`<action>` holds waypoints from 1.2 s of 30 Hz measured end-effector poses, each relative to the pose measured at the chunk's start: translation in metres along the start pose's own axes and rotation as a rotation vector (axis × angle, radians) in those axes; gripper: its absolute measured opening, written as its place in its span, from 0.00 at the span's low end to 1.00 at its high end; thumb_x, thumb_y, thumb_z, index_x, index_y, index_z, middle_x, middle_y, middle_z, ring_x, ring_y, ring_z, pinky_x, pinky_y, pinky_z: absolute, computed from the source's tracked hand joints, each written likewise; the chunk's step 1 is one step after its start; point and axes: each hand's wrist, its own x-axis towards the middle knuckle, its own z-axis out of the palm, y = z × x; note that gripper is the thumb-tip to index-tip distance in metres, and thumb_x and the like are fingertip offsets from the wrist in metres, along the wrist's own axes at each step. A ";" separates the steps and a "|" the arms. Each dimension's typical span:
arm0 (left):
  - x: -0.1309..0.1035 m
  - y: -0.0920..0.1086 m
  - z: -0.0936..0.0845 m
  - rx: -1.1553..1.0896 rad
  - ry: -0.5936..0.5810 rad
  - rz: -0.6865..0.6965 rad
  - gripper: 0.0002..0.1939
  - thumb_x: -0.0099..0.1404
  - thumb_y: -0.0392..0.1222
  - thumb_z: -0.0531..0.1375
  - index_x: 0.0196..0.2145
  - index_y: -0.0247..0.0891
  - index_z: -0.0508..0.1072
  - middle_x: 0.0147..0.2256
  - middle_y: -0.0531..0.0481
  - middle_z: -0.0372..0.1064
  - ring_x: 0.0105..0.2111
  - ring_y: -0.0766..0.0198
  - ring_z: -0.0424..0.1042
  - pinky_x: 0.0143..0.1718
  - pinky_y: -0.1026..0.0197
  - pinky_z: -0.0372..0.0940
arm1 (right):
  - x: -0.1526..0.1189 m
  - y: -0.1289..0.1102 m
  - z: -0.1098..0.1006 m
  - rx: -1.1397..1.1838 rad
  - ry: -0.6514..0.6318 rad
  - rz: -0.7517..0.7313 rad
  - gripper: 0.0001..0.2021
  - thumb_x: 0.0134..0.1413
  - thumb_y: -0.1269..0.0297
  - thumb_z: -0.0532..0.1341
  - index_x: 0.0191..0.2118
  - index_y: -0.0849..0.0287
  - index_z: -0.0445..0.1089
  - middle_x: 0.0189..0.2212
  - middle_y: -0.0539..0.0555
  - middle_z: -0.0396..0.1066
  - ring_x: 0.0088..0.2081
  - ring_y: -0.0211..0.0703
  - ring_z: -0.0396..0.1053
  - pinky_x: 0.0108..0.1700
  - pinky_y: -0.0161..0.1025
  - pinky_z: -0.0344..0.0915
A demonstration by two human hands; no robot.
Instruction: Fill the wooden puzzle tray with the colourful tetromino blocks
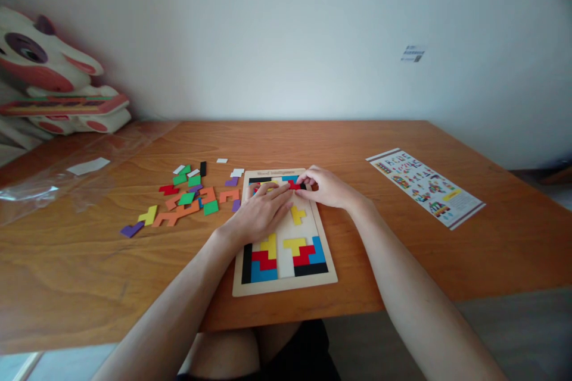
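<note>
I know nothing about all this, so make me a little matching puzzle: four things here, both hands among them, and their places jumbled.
Things
1. Left hand
2. Right hand
3. White sheet with colourful printed pictures
4. Loose, flat, many-coloured pieces

Places
A. On the brown wooden table, right of the pale rectangular wooden board
B. Fingertips near the board's far right corner
C. On the table, left of the board
D. Laid across the board's left side

Right pairs: 1-D, 2-B, 3-A, 4-C
</note>
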 end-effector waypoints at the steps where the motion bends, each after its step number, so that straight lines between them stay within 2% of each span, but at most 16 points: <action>1: 0.000 0.000 0.001 -0.010 0.006 0.003 0.23 0.75 0.47 0.46 0.60 0.40 0.70 0.62 0.42 0.65 0.58 0.47 0.63 0.61 0.40 0.53 | 0.000 0.000 0.000 0.000 -0.002 0.004 0.09 0.54 0.61 0.67 0.39 0.58 0.74 0.36 0.54 0.68 0.35 0.41 0.68 0.39 0.41 0.68; 6: -0.001 -0.004 -0.008 0.034 0.029 0.053 0.22 0.76 0.45 0.46 0.59 0.38 0.70 0.59 0.40 0.67 0.57 0.49 0.64 0.59 0.44 0.56 | 0.001 -0.003 0.000 0.029 0.001 0.034 0.08 0.53 0.62 0.67 0.38 0.58 0.74 0.36 0.54 0.68 0.35 0.41 0.68 0.38 0.40 0.68; 10: -0.006 -0.013 -0.030 0.024 0.003 0.114 0.19 0.71 0.52 0.55 0.49 0.38 0.75 0.47 0.41 0.74 0.48 0.52 0.69 0.51 0.50 0.62 | 0.001 -0.011 -0.007 0.110 -0.020 0.096 0.12 0.53 0.56 0.67 0.38 0.58 0.75 0.32 0.52 0.69 0.30 0.38 0.65 0.33 0.38 0.64; 12: -0.010 -0.017 -0.038 -0.010 -0.056 0.088 0.22 0.65 0.60 0.60 0.44 0.38 0.76 0.39 0.44 0.74 0.40 0.56 0.71 0.43 0.55 0.65 | 0.000 -0.017 -0.012 0.150 -0.122 0.139 0.16 0.51 0.52 0.69 0.39 0.58 0.76 0.30 0.50 0.68 0.28 0.36 0.62 0.30 0.36 0.60; 14: -0.012 -0.020 -0.041 -0.030 -0.125 0.059 0.27 0.58 0.65 0.64 0.41 0.39 0.75 0.36 0.47 0.73 0.34 0.58 0.70 0.36 0.58 0.64 | -0.001 -0.023 -0.016 0.175 -0.294 0.187 0.21 0.45 0.49 0.71 0.40 0.59 0.76 0.28 0.49 0.67 0.28 0.37 0.62 0.30 0.36 0.58; 16: -0.014 -0.022 -0.042 -0.026 -0.161 0.054 0.31 0.52 0.68 0.66 0.40 0.39 0.75 0.36 0.47 0.72 0.34 0.58 0.70 0.34 0.59 0.63 | -0.003 -0.028 -0.017 0.174 -0.420 0.224 0.24 0.40 0.47 0.73 0.40 0.60 0.76 0.28 0.48 0.67 0.29 0.37 0.62 0.30 0.36 0.57; 18: -0.014 -0.024 -0.040 -0.003 -0.154 0.061 0.31 0.51 0.69 0.66 0.39 0.39 0.75 0.36 0.47 0.71 0.36 0.57 0.70 0.36 0.59 0.63 | -0.004 -0.030 -0.017 0.158 -0.466 0.240 0.26 0.37 0.47 0.75 0.39 0.60 0.75 0.28 0.48 0.66 0.28 0.37 0.61 0.29 0.36 0.56; 21: -0.013 -0.026 -0.039 0.042 -0.132 0.047 0.26 0.60 0.66 0.62 0.37 0.38 0.75 0.37 0.46 0.71 0.38 0.56 0.69 0.38 0.58 0.62 | -0.003 -0.028 -0.016 0.157 -0.409 0.240 0.24 0.39 0.45 0.73 0.35 0.59 0.74 0.26 0.47 0.65 0.27 0.36 0.60 0.28 0.36 0.54; 23: -0.012 -0.028 -0.040 0.043 -0.122 0.041 0.24 0.64 0.64 0.59 0.37 0.37 0.75 0.37 0.45 0.71 0.39 0.56 0.69 0.39 0.57 0.62 | -0.002 -0.025 -0.016 0.171 -0.286 0.232 0.22 0.44 0.43 0.70 0.33 0.59 0.73 0.25 0.47 0.64 0.27 0.36 0.58 0.28 0.36 0.53; 25: -0.013 -0.029 -0.040 0.016 -0.121 0.059 0.26 0.61 0.65 0.61 0.39 0.38 0.76 0.38 0.45 0.71 0.39 0.55 0.69 0.40 0.57 0.62 | -0.001 -0.022 -0.017 0.191 -0.142 0.229 0.22 0.46 0.42 0.68 0.32 0.59 0.71 0.25 0.47 0.64 0.27 0.36 0.58 0.28 0.36 0.53; 27: -0.014 -0.030 -0.040 -0.012 -0.129 0.079 0.28 0.55 0.67 0.64 0.39 0.39 0.78 0.38 0.45 0.71 0.40 0.55 0.69 0.40 0.57 0.62 | -0.001 -0.019 -0.018 0.210 -0.097 0.231 0.22 0.45 0.43 0.69 0.33 0.59 0.72 0.25 0.47 0.63 0.27 0.36 0.58 0.28 0.36 0.53; 29: -0.014 -0.031 -0.040 -0.032 -0.145 0.080 0.28 0.53 0.67 0.66 0.39 0.40 0.79 0.38 0.46 0.70 0.40 0.55 0.69 0.40 0.58 0.62 | -0.001 -0.019 -0.019 0.225 -0.183 0.234 0.24 0.41 0.44 0.72 0.36 0.59 0.73 0.26 0.46 0.63 0.27 0.36 0.58 0.28 0.36 0.53; 32: -0.014 -0.032 -0.038 -0.066 -0.148 0.051 0.25 0.57 0.65 0.65 0.39 0.40 0.79 0.37 0.47 0.70 0.39 0.56 0.69 0.40 0.59 0.62 | -0.003 -0.022 -0.019 0.204 -0.348 0.243 0.25 0.37 0.45 0.74 0.37 0.60 0.74 0.26 0.46 0.62 0.27 0.36 0.58 0.29 0.36 0.53; 36: -0.014 -0.036 -0.039 -0.095 -0.115 0.027 0.26 0.55 0.66 0.66 0.38 0.39 0.78 0.36 0.47 0.71 0.39 0.57 0.69 0.41 0.58 0.63 | -0.004 -0.027 -0.016 0.151 -0.433 0.227 0.28 0.34 0.47 0.76 0.41 0.58 0.75 0.28 0.46 0.62 0.29 0.37 0.59 0.30 0.36 0.54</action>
